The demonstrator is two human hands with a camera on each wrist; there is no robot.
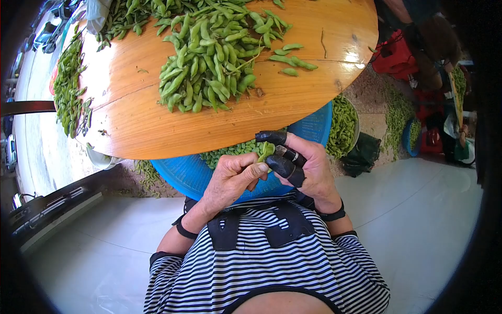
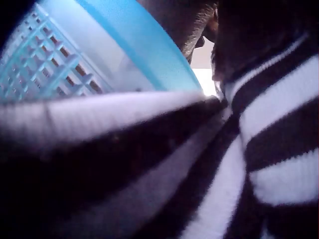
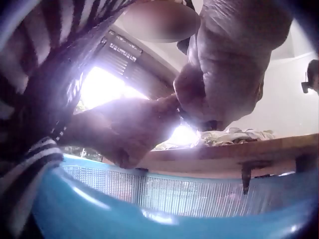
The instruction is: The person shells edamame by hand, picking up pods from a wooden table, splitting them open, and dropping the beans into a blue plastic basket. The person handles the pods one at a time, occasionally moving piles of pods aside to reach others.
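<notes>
Over a blue plastic basket (image 1: 175, 178), both hands meet at a green soybean pod (image 1: 265, 150). The left hand (image 1: 230, 180) pinches one end of it between thumb and curled fingers. Black coverings wrap the thumb and fingertips of the right hand (image 1: 315, 165), which grips the pod's other end. Shelled green beans (image 1: 214, 156) lie in the basket below. In the right wrist view the left hand (image 3: 134, 127) and right hand (image 3: 227, 64) come together above the basket rim (image 3: 99, 199); the pod is hidden there. The left wrist view shows mostly striped shirt (image 2: 209, 184) and basket wall (image 2: 124, 45).
A wooden table (image 1: 120, 120) overhangs the basket's far side, carrying a large heap of pods (image 1: 209, 57) and more pods (image 1: 68, 94) at its left edge. A bowl of pods (image 1: 342, 125) stands right of the basket. Red stools (image 1: 395, 55) and another person's arm (image 1: 400, 10) are at upper right.
</notes>
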